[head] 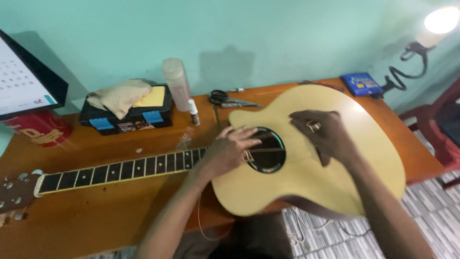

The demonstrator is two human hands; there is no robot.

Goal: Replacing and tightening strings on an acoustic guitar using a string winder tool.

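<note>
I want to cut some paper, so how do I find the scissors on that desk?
Look at the wooden desk where the pale yellow guitar lies flat. Go to the back edge by the green wall, just above the guitar's curved shoulder. The scissors lie flat there, right of the tall see-through bottle; they alone have black loop handles and thin metal blades.

Place: home repair bench, prob. a spare room w/ plain mint-green wall (287, 33)
Signs: worn brown wooden table (96, 211), black plastic toolbox (129, 115) far left, steel scissors (230, 100), bare-bulb gooseneck lamp (431, 29) far right
</note>
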